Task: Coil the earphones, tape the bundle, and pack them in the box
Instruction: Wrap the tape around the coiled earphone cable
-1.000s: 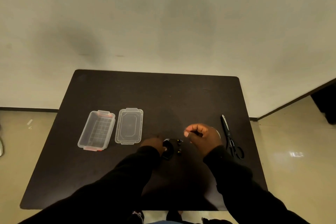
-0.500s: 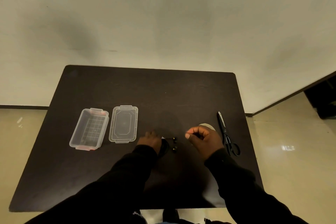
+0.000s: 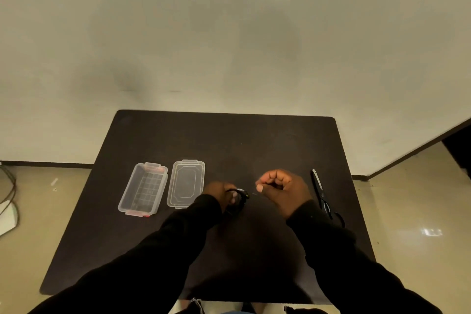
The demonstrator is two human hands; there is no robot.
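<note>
- Where the dark brown rectangular table [image 3: 158, 250] met the pale wall, its far edge lay flat against the wall's foot, with beige glossy floor showing on both sides.
- At the far left, on the floor, a dark cable [image 3: 10, 183] and a pale flat object [image 3: 7, 216] were partly cut off by the frame; what they were could not be told.
- On the left part of the table sat the clear rectangular plastic box [image 3: 142, 190], open side up, with red clips at its near and far ends and a grid pattern on its floor; nothing lay inside it.
- Just beside it to the right, apart by a narrow gap, lay the clear flat plastic lid [image 3: 186, 183].
- The left hand [image 3: 219, 192], in a black sleeve, was closed around the black coiled earphones [image 3: 238, 199], the loop resting near the table's middle, just right of the lid.
- A thin strand seemed to run from the coil toward the right hand, too faint to be sure of.
- The right hand [image 3: 280, 186], also black-sleeved, was curled into a loose fist, thumb pressed to forefinger in a pinch; what it pinched was too small to tell.
- Near the table's right edge lay the black-handled scissors [image 3: 321, 194], blades closed and pointing away from the person, handles partly hidden by the right sleeve.
</note>
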